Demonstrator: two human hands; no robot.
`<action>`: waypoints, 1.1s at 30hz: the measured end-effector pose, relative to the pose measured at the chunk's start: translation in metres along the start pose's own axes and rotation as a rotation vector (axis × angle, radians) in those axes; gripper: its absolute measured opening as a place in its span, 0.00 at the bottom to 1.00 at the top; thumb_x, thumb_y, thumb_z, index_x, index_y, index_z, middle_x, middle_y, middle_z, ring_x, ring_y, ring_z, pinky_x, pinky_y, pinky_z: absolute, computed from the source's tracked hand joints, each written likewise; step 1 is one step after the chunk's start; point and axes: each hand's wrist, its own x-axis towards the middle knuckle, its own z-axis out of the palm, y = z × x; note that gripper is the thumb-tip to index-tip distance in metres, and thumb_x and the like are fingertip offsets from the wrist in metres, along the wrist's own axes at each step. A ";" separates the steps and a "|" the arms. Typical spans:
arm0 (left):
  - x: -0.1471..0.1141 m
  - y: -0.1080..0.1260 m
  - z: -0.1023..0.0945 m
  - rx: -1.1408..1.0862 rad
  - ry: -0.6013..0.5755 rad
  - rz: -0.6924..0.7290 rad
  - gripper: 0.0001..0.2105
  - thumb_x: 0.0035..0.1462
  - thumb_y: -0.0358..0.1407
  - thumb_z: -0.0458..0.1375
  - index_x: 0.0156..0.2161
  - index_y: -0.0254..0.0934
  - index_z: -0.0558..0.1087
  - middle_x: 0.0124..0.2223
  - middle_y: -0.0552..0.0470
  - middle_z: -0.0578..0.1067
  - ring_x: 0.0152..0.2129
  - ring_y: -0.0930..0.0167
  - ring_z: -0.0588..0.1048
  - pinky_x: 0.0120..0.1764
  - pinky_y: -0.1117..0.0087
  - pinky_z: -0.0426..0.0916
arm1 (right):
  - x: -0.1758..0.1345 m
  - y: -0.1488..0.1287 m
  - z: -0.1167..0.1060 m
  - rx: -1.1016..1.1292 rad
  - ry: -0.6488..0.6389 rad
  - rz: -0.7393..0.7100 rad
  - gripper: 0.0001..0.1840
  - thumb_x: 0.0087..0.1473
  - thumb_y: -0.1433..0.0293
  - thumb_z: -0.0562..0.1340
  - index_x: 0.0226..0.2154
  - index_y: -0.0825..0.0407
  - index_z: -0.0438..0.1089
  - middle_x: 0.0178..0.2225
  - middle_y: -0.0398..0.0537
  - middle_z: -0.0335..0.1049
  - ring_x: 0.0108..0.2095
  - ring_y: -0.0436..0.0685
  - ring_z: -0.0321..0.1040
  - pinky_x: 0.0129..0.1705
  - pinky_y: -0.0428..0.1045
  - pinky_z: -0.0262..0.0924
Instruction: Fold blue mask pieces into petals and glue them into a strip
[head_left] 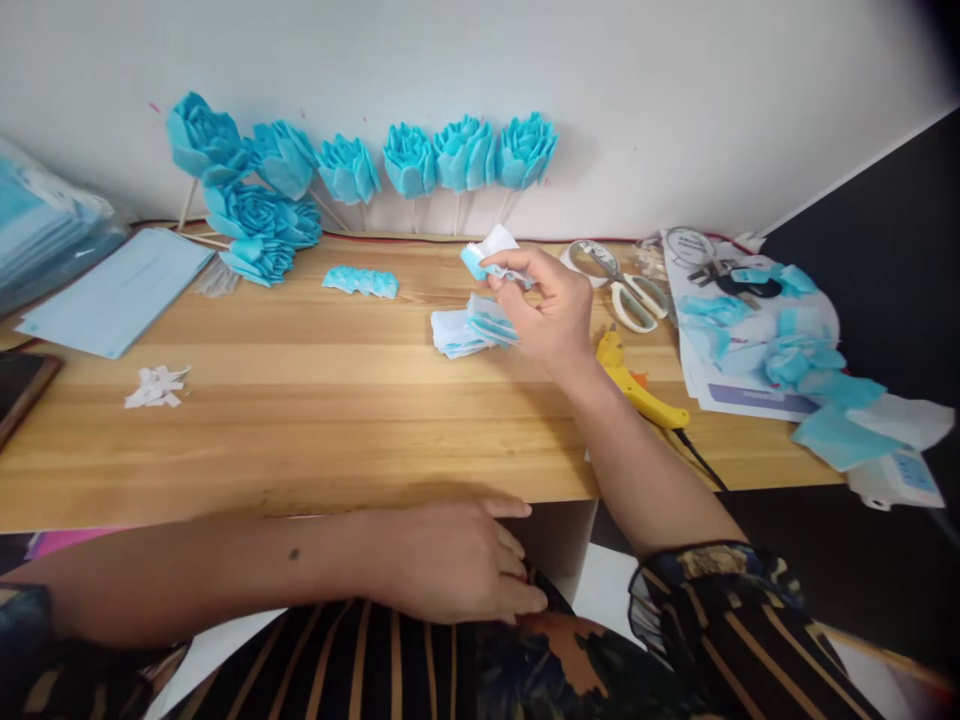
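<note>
My right hand (551, 305) is raised over the desk, thumb and fingers pinching a small folded blue-and-white fabric piece (474, 262). Just below it lies a stack of similar blue-and-white fabric pieces (457, 332), partly covered by the hand. A short row of blue petals (360, 281) lies to the left of the stack. My left hand (461, 560) rests by my lap at the desk's front edge, fingers stretched out and a little apart, holding nothing.
Blue fabric flowers (409, 160) on sticks lean along the wall. White-handled scissors (637, 300), a tape roll (591, 262) and a yellow glue gun (637, 385) lie right. Blue sheets (120, 290), white scraps (156, 386) and a phone (26, 385) are left; papers (750, 395) far right.
</note>
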 end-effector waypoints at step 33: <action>-0.019 -0.122 -0.075 -1.359 1.227 -0.611 0.15 0.54 0.44 0.67 0.34 0.30 0.78 0.31 0.44 0.80 0.28 0.67 0.78 0.33 0.66 0.73 | 0.009 -0.003 -0.020 0.173 -0.467 0.330 0.10 0.61 0.70 0.58 0.43 0.50 0.73 0.40 0.47 0.79 0.39 0.54 0.75 0.40 0.49 0.66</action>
